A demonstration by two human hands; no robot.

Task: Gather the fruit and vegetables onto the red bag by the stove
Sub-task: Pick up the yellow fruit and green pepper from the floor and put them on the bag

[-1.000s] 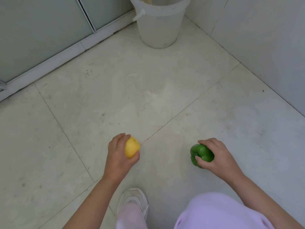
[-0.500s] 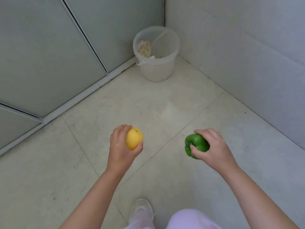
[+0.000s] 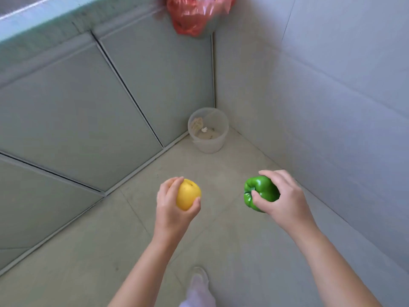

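you stand in a corner of pale tiled floor (image 3: 232,229) and grey-green wall panels (image 3: 77,111), a white bucket (image 3: 208,131) against the corner. since a moment ago the view has lifted, and the red bag (image 3: 192,16) now shows on the counter (image 3: 39,21) edge above. your left hand (image 3: 174,207) has its fingers closed around a yellow fruit (image 3: 188,194), stem end up; your right hand (image 3: 281,196) grips a green pepper (image 3: 260,192), stem end pointing left.

Yellow fruit (image 3: 188,193), green pepper (image 3: 261,192) held aloft; red bag (image 3: 190,16) overhead.
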